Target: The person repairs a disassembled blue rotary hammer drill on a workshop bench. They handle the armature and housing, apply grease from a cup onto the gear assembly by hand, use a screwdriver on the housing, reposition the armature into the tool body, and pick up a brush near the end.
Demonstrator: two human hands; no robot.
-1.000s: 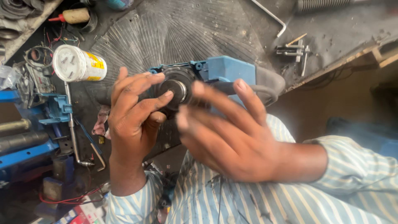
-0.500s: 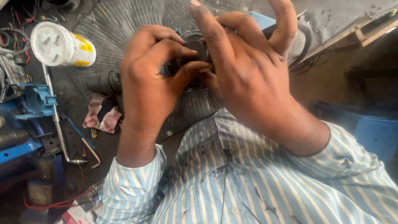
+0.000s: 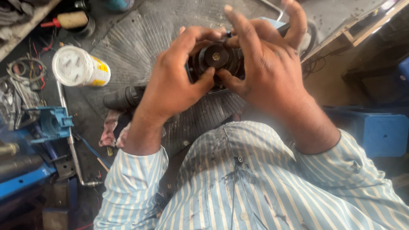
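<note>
Nearest to the camera is the person's own striped shirt (image 3: 238, 187), light blue and white, with some dark stains on the front. From its two sleeves the forearms go up and away, and they meet over a black round part (image 3: 215, 59) which is held in the air above a ribbed mat (image 3: 140, 47) on the counter.

The left hand (image 3: 174, 83) comes from the lower left. Its fingers (image 3: 200, 34) are curled over the top edge of the black round part and its thumb presses on the lower rim, so this hand is grasping it firmly. The right hand (image 3: 264, 68) comes from the lower right and covers the right side of the same part; its thumb lies on the lower edge, just beside the left thumb, while two fingers stand up straight and are not closed on anything. So the right hand holds the part only partly. The flat face of the part, with a small metal centre, looks toward the camera, which means its axis points from the hands to the person's face. Both hands are touching it, and the left one has the fuller grip.

Behind the hands a small piece of light blue housing (image 3: 268, 21) shows. To the left, on the mat, lies a black cylinder (image 3: 123, 98), and further left a white can with yellow label (image 3: 81, 66) lies on its side. A long metal rod (image 3: 68, 127) and a blue clamp piece (image 3: 53, 123) are near the left border. Farthest, at the top left, a tool with a wooden handle (image 3: 70, 20) rests.
</note>
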